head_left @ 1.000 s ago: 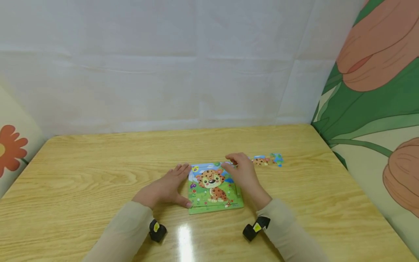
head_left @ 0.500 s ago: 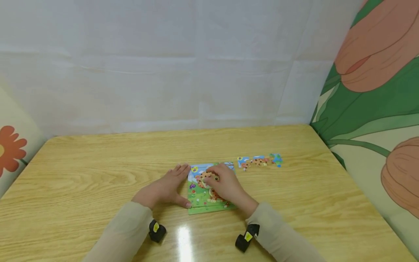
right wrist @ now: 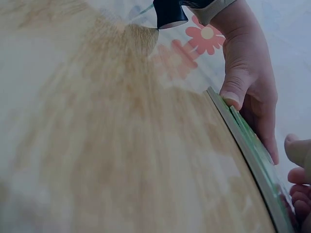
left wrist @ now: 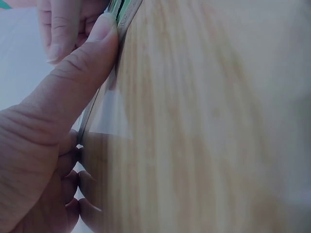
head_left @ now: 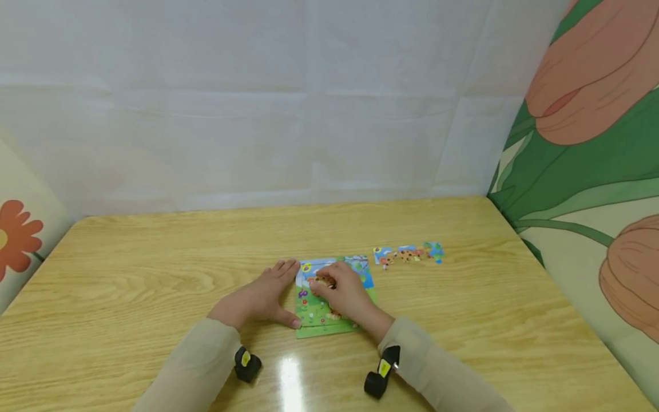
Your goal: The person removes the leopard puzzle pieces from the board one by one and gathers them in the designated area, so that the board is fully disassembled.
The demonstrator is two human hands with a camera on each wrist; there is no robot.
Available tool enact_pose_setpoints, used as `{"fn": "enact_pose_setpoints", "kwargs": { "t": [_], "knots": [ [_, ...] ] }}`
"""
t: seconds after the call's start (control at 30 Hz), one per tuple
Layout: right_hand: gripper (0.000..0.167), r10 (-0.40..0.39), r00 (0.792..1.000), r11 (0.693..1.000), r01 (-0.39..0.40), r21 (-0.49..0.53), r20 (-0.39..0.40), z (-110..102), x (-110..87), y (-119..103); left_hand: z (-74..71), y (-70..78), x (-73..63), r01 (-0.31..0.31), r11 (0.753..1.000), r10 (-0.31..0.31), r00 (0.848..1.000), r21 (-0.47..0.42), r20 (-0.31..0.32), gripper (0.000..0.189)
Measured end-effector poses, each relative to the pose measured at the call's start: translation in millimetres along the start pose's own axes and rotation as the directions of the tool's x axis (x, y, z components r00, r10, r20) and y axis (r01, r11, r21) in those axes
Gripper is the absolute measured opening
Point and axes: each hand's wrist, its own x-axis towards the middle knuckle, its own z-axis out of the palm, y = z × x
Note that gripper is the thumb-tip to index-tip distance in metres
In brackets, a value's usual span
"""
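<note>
A square jigsaw puzzle (head_left: 312, 318) with a cartoon leopard in a green meadow lies on the table. My left hand (head_left: 259, 296) steadies its left side, thumb on the near corner and straight fingers along the edge. In the right wrist view, that left hand (right wrist: 249, 73) rests against the board's rim. My right hand (head_left: 347, 292) is over the middle of the puzzle, thumb and fingers bent at the leopard's face and covering part of it. I cannot tell whether a piece is between those fingertips. Puzzle pieces (head_left: 407, 255) with sky and leopard parts lie beyond the board's right corner.
The wooden table (head_left: 154, 257) extends around the puzzle. A white cloth backdrop (head_left: 257, 114) stands behind it, with a flower-patterned panel (head_left: 582, 171) on the right. Black wrist cameras (head_left: 247, 364) hang at both sleeves.
My right hand has moved left from the puzzle's far right corner to the leopard's face, uncovering the leftmost loose piece. My left hand has stayed at the board's left side.
</note>
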Motion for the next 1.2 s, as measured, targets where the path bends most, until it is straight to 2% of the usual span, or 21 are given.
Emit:
{"fn": "enact_pose_setpoints", "kwargs": {
  "t": [0.3, 0.43, 0.77, 1.2],
  "knots": [
    [0.051, -0.005, 0.992, 0.993, 0.019, -0.113, 0.127, -5, -1.2, 5, -0.2, 1.1, 0.4, 0.003, 1.000, -0.003, 1.000, 0.004, 0.005, 0.120],
    [0.055, 0.005, 0.986, 0.992, 0.016, -0.126, 0.169, -7, -0.2, 6, 0.4, 1.4, 0.5, 0.005, 1.000, -0.005, 1.000, 0.001, 0.010, 0.119],
    [0.051, 0.070, 0.970, 0.990, -0.040, -0.133, 0.234, -12, 3.1, -1, 1.3, 1.0, 0.5, 0.003, 1.000, -0.003, 1.000, -0.004, 0.003, 0.119],
    [0.040, 0.140, 0.966, 0.986, -0.116, -0.122, 0.217, -9, 8.6, -10, -1.2, 2.7, -0.6, 0.012, 1.000, -0.012, 1.000, -0.004, 0.007, 0.118]
  ]
}}
